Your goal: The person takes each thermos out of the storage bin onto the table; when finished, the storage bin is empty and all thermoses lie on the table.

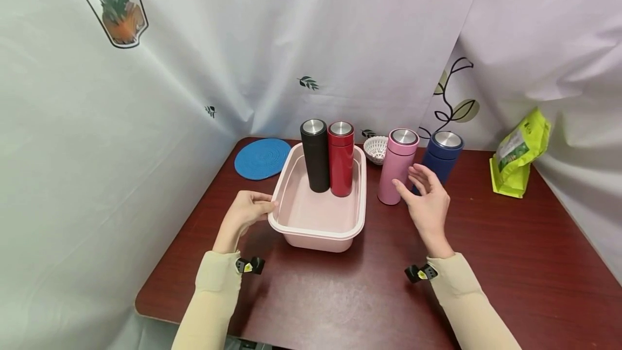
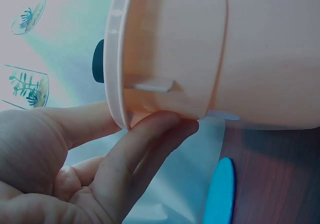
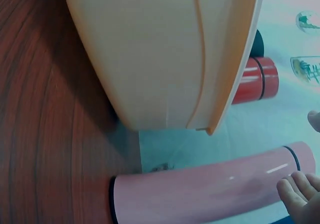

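A pale pink plastic basin (image 1: 316,233) stands on the table, with a black thermos flask (image 1: 317,163) and a red thermos flask (image 1: 342,169) upright in its back part. My left hand (image 1: 247,210) pinches the basin's left rim; in the left wrist view the thumb is above the rim and fingers (image 2: 155,134) are under it. To the right stands a pink thermos flask (image 1: 396,172), beside a blue thermos flask (image 1: 441,155). My right hand (image 1: 427,201) is held at the pink flask with thumb and fingers apart, overlapping the blue flask in the head view.
A round blue mat (image 1: 262,159) lies left of the basin at the back. Behind the pink flask is a small white woven basket (image 1: 375,148). A bright green bag (image 1: 519,155) stands at the back right. Patterned cloth (image 1: 369,58) hangs behind the table (image 1: 320,296).
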A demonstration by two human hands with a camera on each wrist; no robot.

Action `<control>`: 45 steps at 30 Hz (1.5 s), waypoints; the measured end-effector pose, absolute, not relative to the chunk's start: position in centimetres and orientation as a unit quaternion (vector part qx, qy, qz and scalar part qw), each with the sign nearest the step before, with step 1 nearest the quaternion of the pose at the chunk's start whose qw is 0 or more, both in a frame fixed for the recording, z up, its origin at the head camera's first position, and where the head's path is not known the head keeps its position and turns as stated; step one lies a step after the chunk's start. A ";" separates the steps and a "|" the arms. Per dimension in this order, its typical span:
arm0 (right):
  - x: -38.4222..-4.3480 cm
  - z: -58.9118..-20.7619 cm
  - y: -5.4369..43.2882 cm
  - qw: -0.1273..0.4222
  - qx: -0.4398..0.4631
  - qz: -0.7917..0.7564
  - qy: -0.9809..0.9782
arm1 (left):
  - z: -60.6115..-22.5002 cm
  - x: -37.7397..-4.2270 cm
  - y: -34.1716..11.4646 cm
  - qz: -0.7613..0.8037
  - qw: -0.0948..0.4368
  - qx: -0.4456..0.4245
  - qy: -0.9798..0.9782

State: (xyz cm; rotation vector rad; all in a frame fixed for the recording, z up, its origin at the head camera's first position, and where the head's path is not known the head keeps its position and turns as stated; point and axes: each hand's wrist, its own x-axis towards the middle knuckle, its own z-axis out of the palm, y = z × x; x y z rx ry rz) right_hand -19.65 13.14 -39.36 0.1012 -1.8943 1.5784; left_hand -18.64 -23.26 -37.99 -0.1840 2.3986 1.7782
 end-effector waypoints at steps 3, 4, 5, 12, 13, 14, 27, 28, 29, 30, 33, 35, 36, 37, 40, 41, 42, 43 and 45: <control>-19.2 -38.3 12.0 0.319 0.049 0.611 -0.723 | -38.0 -18.7 -23.3 0.592 0.074 -0.062 0.800; -19.1 -38.1 11.8 0.316 0.051 0.613 -0.723 | -38.0 -18.7 -23.3 0.592 0.074 -0.062 0.800; -19.1 -38.0 11.5 0.312 0.053 0.616 -0.721 | -38.0 -18.7 -23.3 0.592 0.074 -0.060 0.800; -21.2 -39.4 10.7 0.274 0.055 0.635 -0.720 | -38.0 -18.7 -23.3 0.593 0.075 -0.070 0.799; -21.5 -39.7 10.6 0.269 0.055 0.636 -0.722 | -38.0 -18.7 -23.2 0.592 0.075 -0.069 0.800; -22.0 -40.1 10.5 0.264 0.055 0.638 -0.722 | -38.0 -18.7 -23.2 0.592 0.074 -0.070 0.799; -24.5 -40.9 9.0 0.223 0.082 0.632 -0.738 | -38.0 -18.7 -23.3 0.593 0.072 -0.062 0.799; -24.6 -40.9 9.0 0.222 0.083 0.631 -0.738 | -38.0 -18.7 -23.2 0.593 0.073 -0.059 0.800; -24.6 -40.9 8.9 0.221 0.085 0.630 -0.739 | -38.0 -18.7 -23.2 0.593 0.074 -0.060 0.799; -24.7 -40.9 8.8 0.221 0.086 0.629 -0.740 | -38.0 -18.7 -23.2 0.592 0.075 -0.060 0.800; -25.0 -40.7 8.5 0.218 0.092 0.622 -0.746 | -37.9 -18.7 -23.2 0.590 0.074 -0.064 0.801; -25.3 -40.6 8.3 0.215 0.093 0.614 -0.754 | -37.9 -18.7 -23.3 0.590 0.073 -0.065 0.802; -25.4 -40.5 8.2 0.214 0.095 0.610 -0.757 | -37.9 -18.7 -23.3 0.590 0.072 -0.065 0.801; -25.5 -40.4 8.1 0.212 0.096 0.607 -0.760 | -38.0 -18.8 -23.3 0.591 0.072 -0.063 0.801; -25.8 -40.3 7.8 0.210 0.099 0.601 -0.765 | -38.0 -18.8 -23.3 0.594 0.073 -0.059 0.799; -25.9 -40.2 7.7 0.208 0.101 0.601 -0.765 | -38.1 -18.8 -23.3 0.595 0.074 -0.059 0.798; -26.0 -40.2 7.7 0.205 0.104 0.603 -0.764 | -38.1 -18.8 -23.3 0.593 0.075 -0.059 0.799; -26.1 -40.1 7.6 0.203 0.105 0.603 -0.765 | -38.1 -18.8 -23.3 0.592 0.076 -0.059 0.800; -26.2 -40.0 7.4 0.196 0.106 0.601 -0.767 | -38.1 -18.8 -23.2 0.591 0.076 -0.060 0.801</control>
